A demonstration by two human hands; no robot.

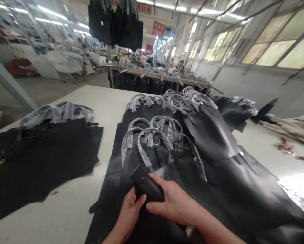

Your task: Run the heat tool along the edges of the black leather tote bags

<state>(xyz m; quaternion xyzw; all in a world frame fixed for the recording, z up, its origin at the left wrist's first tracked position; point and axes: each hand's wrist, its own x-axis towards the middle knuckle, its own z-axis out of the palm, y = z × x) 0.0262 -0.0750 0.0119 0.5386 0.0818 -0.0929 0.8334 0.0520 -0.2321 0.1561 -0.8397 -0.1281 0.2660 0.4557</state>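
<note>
Between my two hands is a black leather strap (147,183), folded or curved, with a squared end pointing up and left. My left hand (130,210) pinches its lower left side between thumb and fingers. On the other side, my right hand (170,200) grips it, thumb and forefinger apart around it. A metal fitting (189,231) shows under my right wrist; what it belongs to is partly hidden. Below and beyond my hands lie black leather bag panels (113,184) in a pile, their handles (157,135) wrapped in clear plastic.
More black panels (52,156) with wrapped handles lie at left on the pale table (73,206). Another stack (213,132) lies at right. Black bags (116,27) hang overhead, and a rack (164,76) stands beyond the table. Small brownish pieces (285,146) lie far right.
</note>
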